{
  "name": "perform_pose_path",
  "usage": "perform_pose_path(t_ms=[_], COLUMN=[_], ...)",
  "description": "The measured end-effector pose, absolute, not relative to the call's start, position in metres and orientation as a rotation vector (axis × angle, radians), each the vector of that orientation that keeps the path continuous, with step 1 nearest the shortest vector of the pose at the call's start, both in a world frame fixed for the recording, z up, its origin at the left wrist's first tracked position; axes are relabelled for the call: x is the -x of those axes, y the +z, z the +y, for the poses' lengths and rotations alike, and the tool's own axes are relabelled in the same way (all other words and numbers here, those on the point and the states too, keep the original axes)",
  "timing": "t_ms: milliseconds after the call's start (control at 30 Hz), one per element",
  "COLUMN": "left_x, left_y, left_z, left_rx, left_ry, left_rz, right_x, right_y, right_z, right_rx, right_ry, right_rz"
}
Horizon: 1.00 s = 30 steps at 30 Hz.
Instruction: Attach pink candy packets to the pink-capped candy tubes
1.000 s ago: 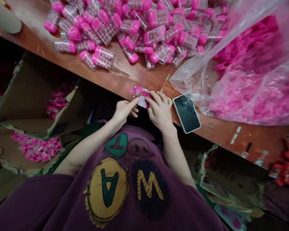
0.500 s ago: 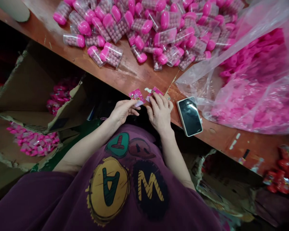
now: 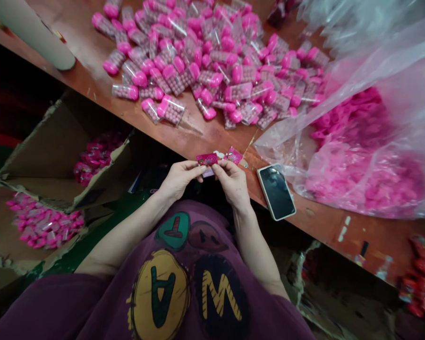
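Between both hands, just over the table's near edge, is a small pink printed label [image 3: 207, 159] with a pale lower part. My left hand [image 3: 181, 178] pinches its left end between thumb and fingers. At its right end my right hand [image 3: 233, 183] grips it the same way, thumb on top. Right behind my right fingers, another pink printed label [image 3: 233, 155] lies on the table beside a small white scrap [image 3: 218, 154]. The print is too small to read.
Many clear bottles with pink caps and small beads [image 3: 173, 109] heap across the wooden table [image 3: 134, 112]. A phone [image 3: 276, 192] lies right of my hands, by a plastic bag of pink pieces [image 3: 371, 174]. Open cardboard boxes [image 3: 38, 156] stand lower left; red items [image 3: 420, 278] lie far right.
My right hand has left the label on the table and come to the one in my left hand. Both hands now hold that label, turned level. The whole view has shifted upward.
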<state>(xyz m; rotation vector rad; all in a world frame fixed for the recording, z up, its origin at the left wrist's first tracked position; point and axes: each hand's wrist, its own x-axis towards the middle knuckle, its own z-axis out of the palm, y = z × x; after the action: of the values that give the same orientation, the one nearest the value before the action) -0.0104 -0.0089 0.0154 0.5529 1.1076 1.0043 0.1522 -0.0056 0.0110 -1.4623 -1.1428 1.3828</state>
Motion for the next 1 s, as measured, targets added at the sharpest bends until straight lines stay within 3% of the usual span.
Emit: perform_pose_path(t_ms=[533, 833, 1000], left_x=[0.048, 0.100, 0.111], left_y=[0.008, 0.013, 0.009], left_z=[0.023, 0.024, 0.024], left_rx=[-0.376, -0.189, -0.115], left_ry=[1.194, 1.263, 1.408], left_rz=[1.271, 1.086, 1.115], right_x=[-0.094, -0.053, -0.033], right_y=[0.014, 0.013, 0.006], right_z=[0.047, 0.090, 0.118], right_rx=[1.453, 1.360, 1.407], right_ry=[0.994, 0.888, 0.458], right_rz=[-1.792, -2.196, -2.217])
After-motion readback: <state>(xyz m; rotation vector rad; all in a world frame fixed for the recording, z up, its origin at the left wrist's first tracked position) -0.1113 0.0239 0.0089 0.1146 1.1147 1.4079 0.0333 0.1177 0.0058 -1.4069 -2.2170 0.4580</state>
